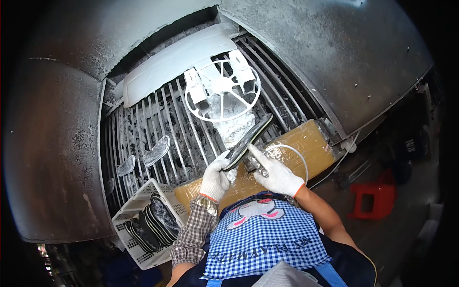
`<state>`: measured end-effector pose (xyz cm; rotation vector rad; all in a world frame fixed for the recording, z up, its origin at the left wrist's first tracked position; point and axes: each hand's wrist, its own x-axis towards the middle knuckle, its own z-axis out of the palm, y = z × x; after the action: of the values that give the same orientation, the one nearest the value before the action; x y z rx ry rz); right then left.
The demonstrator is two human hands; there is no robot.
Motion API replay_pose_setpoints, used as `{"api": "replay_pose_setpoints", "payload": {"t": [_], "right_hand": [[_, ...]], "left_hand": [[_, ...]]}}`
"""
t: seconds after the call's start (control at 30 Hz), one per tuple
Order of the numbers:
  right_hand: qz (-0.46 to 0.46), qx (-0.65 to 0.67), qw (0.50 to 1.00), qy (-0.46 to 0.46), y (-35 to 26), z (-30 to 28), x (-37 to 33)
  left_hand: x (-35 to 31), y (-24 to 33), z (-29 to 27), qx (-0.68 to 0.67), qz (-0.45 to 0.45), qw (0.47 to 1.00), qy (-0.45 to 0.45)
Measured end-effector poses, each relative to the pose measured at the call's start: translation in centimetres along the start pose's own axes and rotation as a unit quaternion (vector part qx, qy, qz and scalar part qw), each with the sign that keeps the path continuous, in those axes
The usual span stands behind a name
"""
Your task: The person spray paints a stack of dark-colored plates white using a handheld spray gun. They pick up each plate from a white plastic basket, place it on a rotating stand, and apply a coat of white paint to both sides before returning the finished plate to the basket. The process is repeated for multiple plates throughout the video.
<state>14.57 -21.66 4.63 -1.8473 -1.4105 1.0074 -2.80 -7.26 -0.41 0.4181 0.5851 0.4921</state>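
My left hand (216, 178), in a white knit glove, grips the near end of a dark shoe sole (247, 142) with a pale edge line. The sole is held tilted, its far end pointing up and to the right over a slatted rack. My right hand (278, 175), gloved too, closes around a metal tool (256, 165) that looks like a spray gun, partly hidden by the fingers. Its index finger stretches toward the sole's edge. A white hose (292, 149) loops beside this hand. Just beyond the sole stands a white-coated spoked wheel (222, 85) carrying two blocky pieces.
Metal walls of a booth (373, 71) close in on both sides. Loose soles (157, 151) lie on the slatted rack (179, 138). A white crate (125, 229) of dark soles stands at left. A tape-wrapped brown ledge (306, 143) runs in front; a red stool (373, 198) stands at right.
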Motion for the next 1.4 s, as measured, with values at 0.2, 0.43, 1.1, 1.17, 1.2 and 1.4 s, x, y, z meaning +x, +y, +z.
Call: {"api": "replay_pose_setpoints", "payload": {"t": [0.2, 0.43, 1.1, 1.17, 1.2, 1.4], "right_hand": [[-0.072, 0.033, 0.997, -0.012, -0.5, 1.4, -0.8], [-0.057, 0.072, 0.995, 0.043, 1.3, 0.6, -0.6], [-0.030, 0.090, 0.984, 0.148, 3.6, -0.9, -0.1], [-0.011, 0.069, 0.990, 0.119, 3.0, -0.8, -0.2], [-0.001, 0.059, 0.993, 0.106, 2.7, -0.8, -0.3], [-0.043, 0.077, 0.995, 0.047, 1.5, 1.0, -0.5]], "left_hand": [[0.1, 0.0, -1.2, -0.006, -0.015, 1.000, -0.009], [-0.3, 0.2, -1.7, 0.021, -0.033, 0.999, -0.025], [-1.0, 1.5, -1.2, 0.065, 0.000, 0.997, -0.039], [-0.6, 1.2, -1.7, 0.064, 0.005, 0.997, -0.040], [-0.5, 1.1, -1.4, 0.064, 0.006, 0.997, -0.041], [0.3, 0.5, -0.3, 0.058, 0.028, 0.996, -0.054]]}}
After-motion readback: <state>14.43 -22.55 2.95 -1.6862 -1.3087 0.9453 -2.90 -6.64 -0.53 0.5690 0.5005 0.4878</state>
